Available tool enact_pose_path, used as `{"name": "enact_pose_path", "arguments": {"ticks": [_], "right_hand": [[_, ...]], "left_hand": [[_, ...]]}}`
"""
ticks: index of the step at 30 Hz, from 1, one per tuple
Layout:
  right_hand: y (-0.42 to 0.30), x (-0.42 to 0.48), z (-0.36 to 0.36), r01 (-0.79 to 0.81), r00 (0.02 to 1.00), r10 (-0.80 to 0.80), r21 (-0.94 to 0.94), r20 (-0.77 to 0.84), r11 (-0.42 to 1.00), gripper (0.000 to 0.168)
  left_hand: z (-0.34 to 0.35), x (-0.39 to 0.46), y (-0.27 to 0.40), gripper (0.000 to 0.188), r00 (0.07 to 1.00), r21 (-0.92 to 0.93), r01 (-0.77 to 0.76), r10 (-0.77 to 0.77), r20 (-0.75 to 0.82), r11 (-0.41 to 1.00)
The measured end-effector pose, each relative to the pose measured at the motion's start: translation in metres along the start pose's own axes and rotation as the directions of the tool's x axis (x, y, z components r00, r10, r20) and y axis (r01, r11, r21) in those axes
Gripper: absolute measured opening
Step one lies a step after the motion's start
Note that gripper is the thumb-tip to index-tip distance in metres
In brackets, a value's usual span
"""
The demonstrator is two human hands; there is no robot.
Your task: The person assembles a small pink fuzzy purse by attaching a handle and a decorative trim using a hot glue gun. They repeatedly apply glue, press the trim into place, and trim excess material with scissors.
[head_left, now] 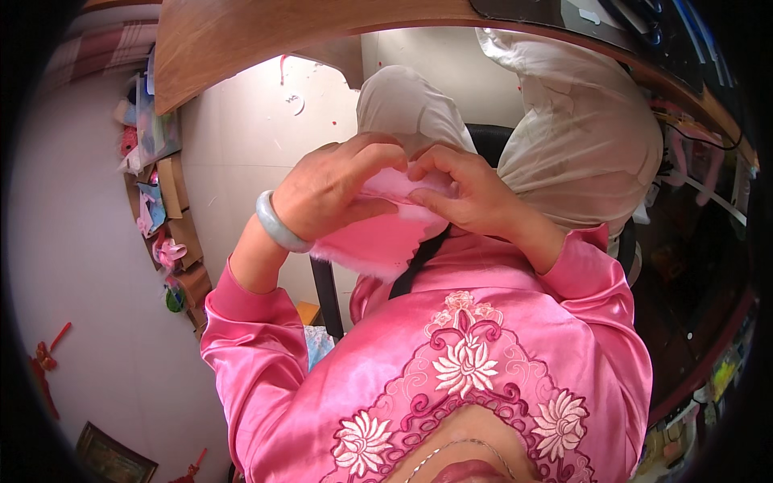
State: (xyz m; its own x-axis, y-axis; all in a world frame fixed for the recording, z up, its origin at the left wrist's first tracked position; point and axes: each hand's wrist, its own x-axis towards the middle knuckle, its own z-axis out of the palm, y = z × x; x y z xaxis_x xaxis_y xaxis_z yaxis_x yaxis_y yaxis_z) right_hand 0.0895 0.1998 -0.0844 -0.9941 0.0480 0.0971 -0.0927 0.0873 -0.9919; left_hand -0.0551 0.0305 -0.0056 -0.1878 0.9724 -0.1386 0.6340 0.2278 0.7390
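Note:
Both hands hold a piece of pink plush fabric [374,241] above my lap. It has a smooth pink face and a pale, fluffy edge. My left hand [332,187], with a pale bangle [282,222] at the wrist, pinches the upper left part between thumb and bent fingers. Opposite it, my right hand [468,190] grips the upper right part, thumb and index finger close together along a fold or seam [386,197]. The fingers hide part of that line. Whether a needle or other small tool is in the fingers, I cannot tell.
A wooden table edge [259,48] curves above my knees, bearing a dark mat [531,12]. Left along the wall stand a clear plastic box [160,124] and cardboard boxes [173,187] with craft items. A black chair armrest [324,296] is beside me. Scraps [296,104] lie on the floor.

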Motion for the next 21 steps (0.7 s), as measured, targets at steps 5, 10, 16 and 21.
{"name": "enact_pose_path", "arguments": {"ticks": [5, 10, 16, 21], "right_hand": [[-0.006, -0.001, -0.007, -0.261, 0.964, 0.244, 0.192, 0.111, 0.946, 0.017], [-0.015, 0.012, -0.016, -0.273, 0.962, 0.259, 0.366, 0.088, 0.890, 0.012], [-0.057, 0.002, -0.037, 0.332, 0.932, -0.357, -0.252, -0.058, 0.909, 0.018], [-0.059, -0.018, -0.050, 0.319, 0.917, -0.398, -0.535, -0.035, 0.782, 0.016]], "left_hand": [[-0.009, 0.002, 0.012, 0.040, 0.994, 0.121, -0.060, 0.047, 0.103, 0.991], [-0.024, 0.005, 0.022, 0.037, 0.972, 0.222, -0.211, 0.180, 0.150, 0.952], [-0.032, 0.012, 0.043, 0.031, 0.992, 0.095, -0.118, 0.122, -0.035, 0.989], [-0.014, 0.010, 0.048, 0.035, 0.993, 0.006, -0.034, 0.034, -0.109, 0.999]]}}
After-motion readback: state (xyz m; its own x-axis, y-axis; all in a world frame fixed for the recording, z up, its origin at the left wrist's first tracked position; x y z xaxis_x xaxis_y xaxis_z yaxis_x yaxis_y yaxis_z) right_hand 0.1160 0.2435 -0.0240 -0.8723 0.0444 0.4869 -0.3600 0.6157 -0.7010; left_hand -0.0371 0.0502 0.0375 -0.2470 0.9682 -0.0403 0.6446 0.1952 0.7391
